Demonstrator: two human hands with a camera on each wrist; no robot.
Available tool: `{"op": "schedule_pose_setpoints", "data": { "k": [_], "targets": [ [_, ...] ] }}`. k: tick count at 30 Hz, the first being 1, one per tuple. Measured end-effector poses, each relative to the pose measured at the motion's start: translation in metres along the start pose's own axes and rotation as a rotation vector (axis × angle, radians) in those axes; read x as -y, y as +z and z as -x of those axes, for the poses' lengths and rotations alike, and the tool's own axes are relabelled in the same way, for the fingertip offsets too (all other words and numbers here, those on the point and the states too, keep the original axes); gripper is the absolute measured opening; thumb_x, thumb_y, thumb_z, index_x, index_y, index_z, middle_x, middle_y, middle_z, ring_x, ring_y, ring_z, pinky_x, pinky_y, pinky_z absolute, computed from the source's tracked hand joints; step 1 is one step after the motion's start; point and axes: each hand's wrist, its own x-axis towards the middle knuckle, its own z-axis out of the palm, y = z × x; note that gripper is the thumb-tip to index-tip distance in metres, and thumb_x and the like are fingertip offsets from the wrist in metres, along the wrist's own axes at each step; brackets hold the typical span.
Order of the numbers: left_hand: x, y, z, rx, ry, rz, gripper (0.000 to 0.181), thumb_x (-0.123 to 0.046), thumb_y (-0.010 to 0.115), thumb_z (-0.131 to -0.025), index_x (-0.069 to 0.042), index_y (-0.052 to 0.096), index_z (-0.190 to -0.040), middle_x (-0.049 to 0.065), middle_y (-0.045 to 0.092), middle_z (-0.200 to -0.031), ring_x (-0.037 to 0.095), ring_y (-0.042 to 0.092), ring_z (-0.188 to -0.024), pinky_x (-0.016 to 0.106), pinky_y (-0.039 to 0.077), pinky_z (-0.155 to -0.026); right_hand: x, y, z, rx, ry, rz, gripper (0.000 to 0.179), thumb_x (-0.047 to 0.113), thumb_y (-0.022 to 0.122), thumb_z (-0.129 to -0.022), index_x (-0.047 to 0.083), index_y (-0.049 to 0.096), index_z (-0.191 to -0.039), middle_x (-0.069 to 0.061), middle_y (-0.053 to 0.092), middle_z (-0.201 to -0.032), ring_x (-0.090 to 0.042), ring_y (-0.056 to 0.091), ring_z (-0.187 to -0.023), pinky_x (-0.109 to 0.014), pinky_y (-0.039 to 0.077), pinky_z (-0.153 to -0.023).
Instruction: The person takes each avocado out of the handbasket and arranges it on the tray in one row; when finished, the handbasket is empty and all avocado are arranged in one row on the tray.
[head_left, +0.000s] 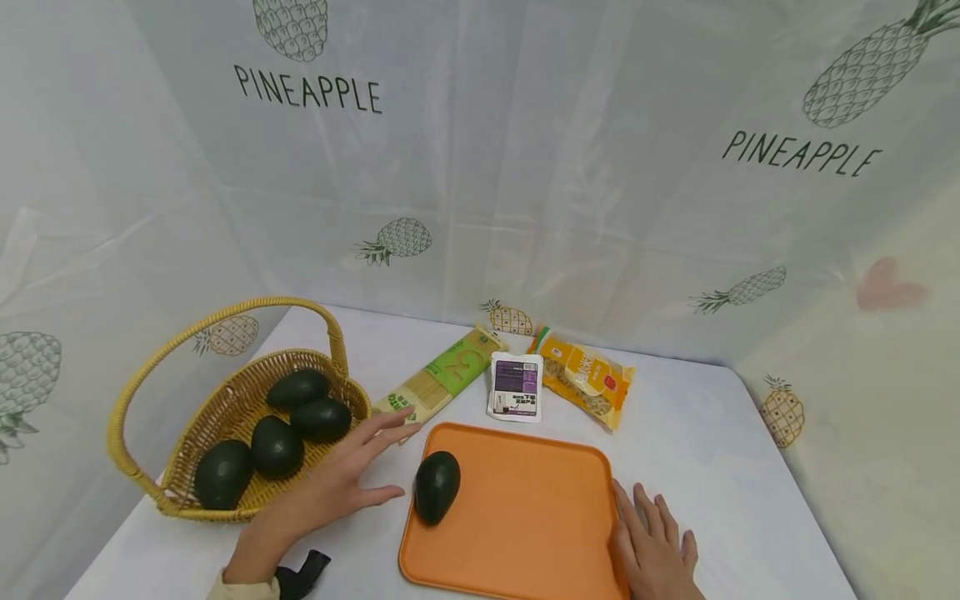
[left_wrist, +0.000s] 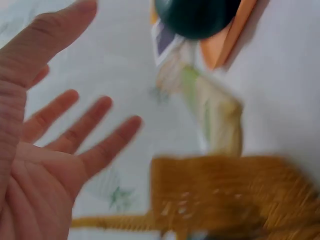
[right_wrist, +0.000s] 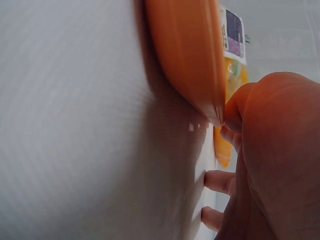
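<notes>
Holds the left hand (head_left: 341, 479) open between a yellow woven basket (head_left: 206, 515) with a tall arched handle (head_left: 116, 433) and a shallow, rounded-corner orange tray (head_left: 532, 508), with thumb and fingers spread and nothing gripped. Rests the right hand (head_left: 651, 542) at the tray's right edge, with fingers loosely extended and likewise holding nothing; appears to touch the rim with the thumb, perhaps for steadying.

Has one glossy, dark green, egg-shaped avocado (head_left: 437, 487) lying on the tray near the left side, just beside the left thumb but apart from it. Has four similar dark green avocados (head_left: 277, 447) inside the basket. Has, behind the tray on the white table (head_left: 712, 433), a long green-and-cream packet (head_left: 450, 371), a small white pouch (head_left: 516, 387) with a purple label, and a crinkled yellow-orange bag (head_left: 588, 377).

Seems to be between grasps in shifting avocados between basket and tray; cannot tell the direction from this layout alone. To load the tray further, needs to reach over the basket rim, clear of the handle, wrap one avocado and set it on bare tray. To unload instead, needs to close the left fingers round the near avocado. Either way, calls for a full wrap against rolling.
</notes>
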Motion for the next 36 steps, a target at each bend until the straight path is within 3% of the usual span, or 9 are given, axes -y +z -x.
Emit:
{"op": "schedule_pose_setpoints", "data": {
  "k": [5, 9, 12, 18, 24, 28, 33, 35, 36],
  "targets": [
    [0.011, -0.026, 0.007, -0.128, 0.031, -0.039, 0.083, -0.033, 0.091, -0.086, -0.013, 0.053, -0.157, 0.011, 0.055, -0.158, 0.018, 0.056, -0.142, 0.003, 0.033, -0.117, -0.001, -0.001, -0.002, 0.015, -0.005, -0.004, 0.066, 0.056, 0.03, -0.114, 0.024, 0.028, -0.171, -0.028, 0.016, -0.176, -0.057, 0.002, -0.158, -0.088, -0.009, -0.115],
    [0.017, -0.038, 0.012, -0.171, 0.05, -0.034, 0.071, -0.049, 0.072, -0.098, -0.011, 0.054, -0.155, 0.014, 0.055, -0.157, 0.007, 0.049, -0.148, 0.002, 0.03, -0.117, -0.001, -0.001, -0.002, 0.012, -0.003, 0.003, 0.065, 0.055, 0.031, -0.114, 0.025, 0.028, -0.171, -0.027, 0.015, -0.176, -0.057, 0.002, -0.159, -0.087, -0.01, -0.116],
    [0.019, -0.042, 0.017, -0.184, 0.044, -0.036, 0.072, -0.051, 0.072, -0.098, -0.009, 0.055, -0.154, 0.016, 0.055, -0.156, 0.003, 0.045, -0.151, 0.002, 0.031, -0.117, -0.002, 0.0, -0.003, 0.007, -0.005, 0.011, 0.066, 0.057, 0.031, -0.114, 0.024, 0.028, -0.171, -0.028, 0.016, -0.176, -0.057, 0.002, -0.158, -0.087, -0.009, -0.116],
    [0.02, -0.047, 0.025, -0.176, 0.0, -0.057, 0.085, -0.026, 0.095, -0.082, -0.013, 0.054, -0.156, 0.016, 0.054, -0.157, 0.002, 0.043, -0.151, 0.001, 0.027, -0.118, -0.002, 0.0, -0.003, 0.005, -0.002, 0.013, 0.065, 0.055, 0.031, -0.114, 0.024, 0.028, -0.171, -0.028, 0.017, -0.176, -0.057, 0.004, -0.158, -0.088, -0.007, -0.116],
    [0.025, -0.051, 0.035, -0.189, -0.012, -0.098, 0.093, -0.013, 0.098, -0.072, -0.013, 0.055, -0.155, 0.016, 0.055, -0.156, 0.001, 0.038, -0.152, -0.001, 0.022, -0.118, -0.001, 0.0, -0.001, 0.007, -0.003, 0.011, 0.065, 0.055, 0.032, -0.114, 0.024, 0.027, -0.171, -0.028, 0.016, -0.176, -0.057, 0.003, -0.158, -0.088, -0.007, -0.115],
    [0.03, -0.053, 0.045, -0.183, -0.041, -0.15, 0.087, -0.022, 0.097, -0.077, -0.015, 0.057, -0.154, 0.014, 0.056, -0.154, 0.011, 0.044, -0.148, -0.002, 0.019, -0.118, -0.001, 0.0, -0.001, 0.003, -0.005, 0.016, 0.064, 0.054, 0.032, -0.114, 0.024, 0.028, -0.171, -0.028, 0.016, -0.176, -0.058, 0.003, -0.158, -0.088, -0.008, -0.115],
    [0.036, -0.054, 0.056, -0.204, -0.115, -0.23, 0.066, -0.061, 0.065, -0.097, -0.019, 0.061, -0.149, 0.01, 0.06, -0.149, 0.031, 0.057, -0.131, -0.004, 0.02, -0.112, -0.001, 0.0, -0.001, 0.004, -0.004, 0.013, 0.065, 0.054, 0.033, -0.114, 0.024, 0.027, -0.171, -0.028, 0.016, -0.176, -0.057, 0.003, -0.158, -0.088, -0.008, -0.115],
    [0.038, -0.054, 0.06, -0.207, -0.147, -0.249, 0.064, -0.057, 0.071, -0.096, -0.019, 0.063, -0.146, 0.01, 0.062, -0.147, 0.034, 0.06, -0.127, -0.004, 0.022, -0.11, -0.001, 0.0, -0.002, 0.008, -0.001, 0.011, 0.066, 0.056, 0.032, -0.114, 0.025, 0.027, -0.171, -0.027, 0.016, -0.176, -0.057, 0.002, -0.159, -0.088, -0.009, -0.115],
    [0.039, -0.054, 0.061, -0.208, -0.156, -0.259, 0.065, -0.049, 0.082, -0.091, -0.018, 0.064, -0.145, 0.011, 0.063, -0.145, 0.035, 0.061, -0.126, -0.002, 0.025, -0.109, -0.001, 0.001, -0.002, 0.007, -0.001, 0.011, 0.066, 0.057, 0.031, -0.113, 0.025, 0.027, -0.171, -0.027, 0.016, -0.176, -0.057, 0.002, -0.158, -0.088, -0.009, -0.115]
  ]
}}
